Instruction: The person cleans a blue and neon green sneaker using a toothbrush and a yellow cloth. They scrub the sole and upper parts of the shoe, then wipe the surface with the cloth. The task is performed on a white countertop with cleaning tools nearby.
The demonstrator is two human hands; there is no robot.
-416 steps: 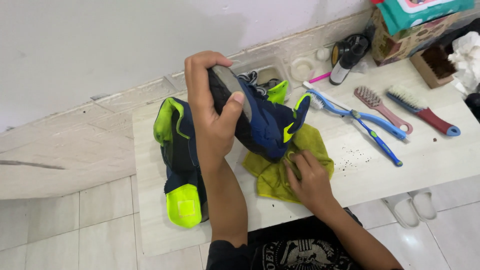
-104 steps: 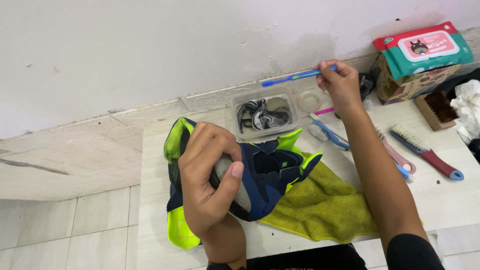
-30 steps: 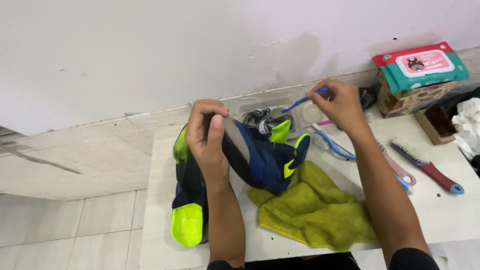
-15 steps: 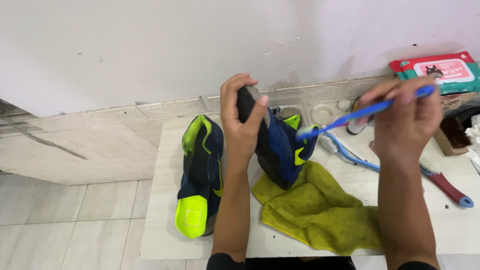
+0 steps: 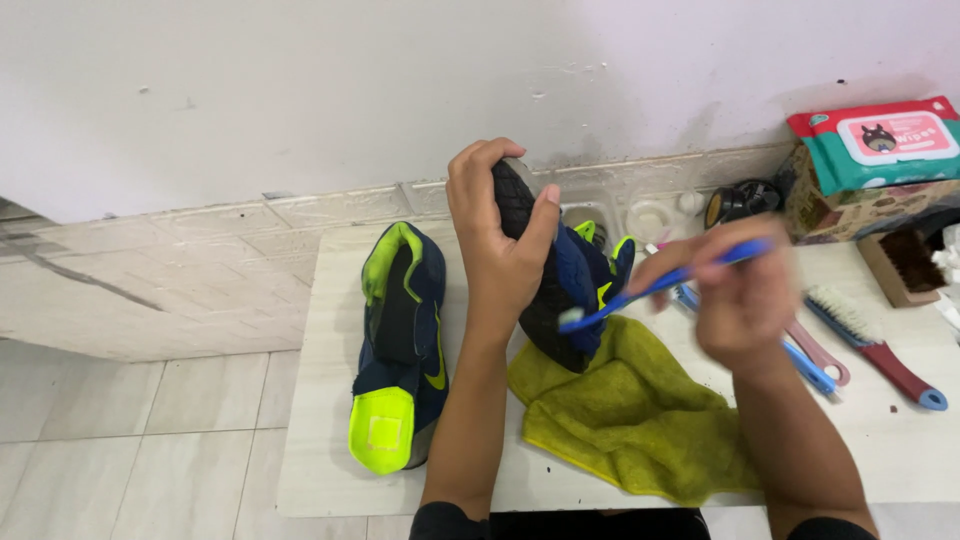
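My left hand (image 5: 500, 235) grips a navy and neon-yellow shoe (image 5: 560, 285) by its toe, standing it on its heel over a yellow-green cloth (image 5: 625, 420). My right hand (image 5: 740, 300), blurred, holds a blue toothbrush (image 5: 660, 285) whose head touches the shoe's sole edge near the bottom. The matching second shoe (image 5: 400, 345) lies flat on the low white table (image 5: 320, 440), left of my left arm, its yellow toe towards me.
Behind my right hand lie more brushes: a blue one (image 5: 805, 365) and a red-handled scrub brush (image 5: 870, 345). A clear plastic container (image 5: 650, 215) and a dark round tin (image 5: 745, 200) stand by the wall. A wipes pack (image 5: 870, 140) rests on a box at far right.
My right hand came down from beside the shoe and brought the toothbrush head against the sole. My left hand keeps the shoe upright.
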